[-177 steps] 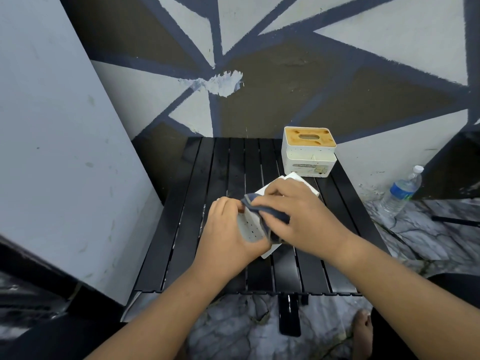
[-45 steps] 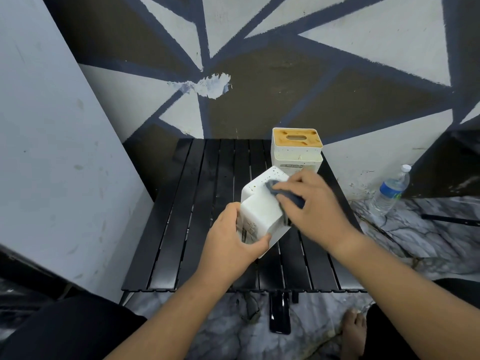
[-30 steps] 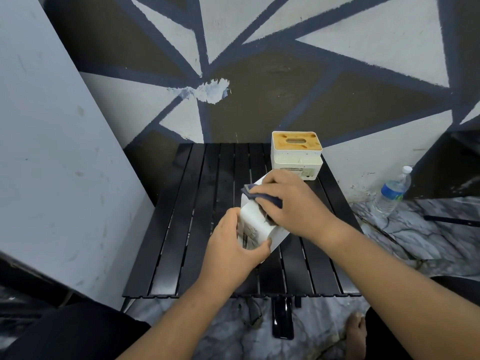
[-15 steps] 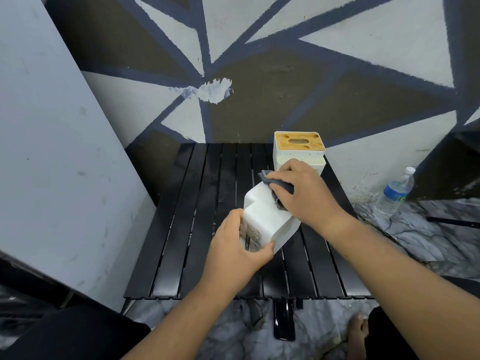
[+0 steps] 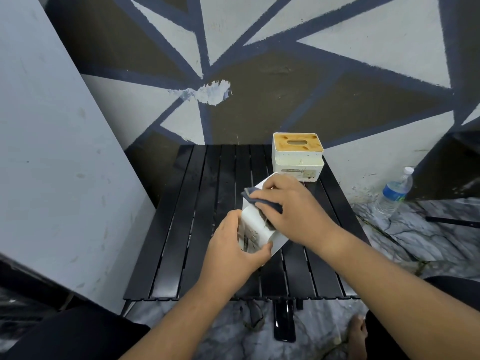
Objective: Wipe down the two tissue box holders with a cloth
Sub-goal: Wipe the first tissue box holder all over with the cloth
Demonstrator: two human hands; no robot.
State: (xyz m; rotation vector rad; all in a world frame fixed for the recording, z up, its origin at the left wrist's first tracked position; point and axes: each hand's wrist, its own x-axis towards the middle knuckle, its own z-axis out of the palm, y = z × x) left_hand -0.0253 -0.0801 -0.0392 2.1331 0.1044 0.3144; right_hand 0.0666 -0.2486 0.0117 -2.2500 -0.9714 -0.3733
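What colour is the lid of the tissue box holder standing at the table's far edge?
Orange-brown, wood-like lid; it shows best in the head view.

Black table [image 5: 197,229] with tissue holder [image 5: 298,162]

Both curled: left grip [image 5: 233,249], right grip [image 5: 296,211]

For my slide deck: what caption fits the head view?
The left hand grips a white tissue box holder; the right hand holds a dark cloth against it.
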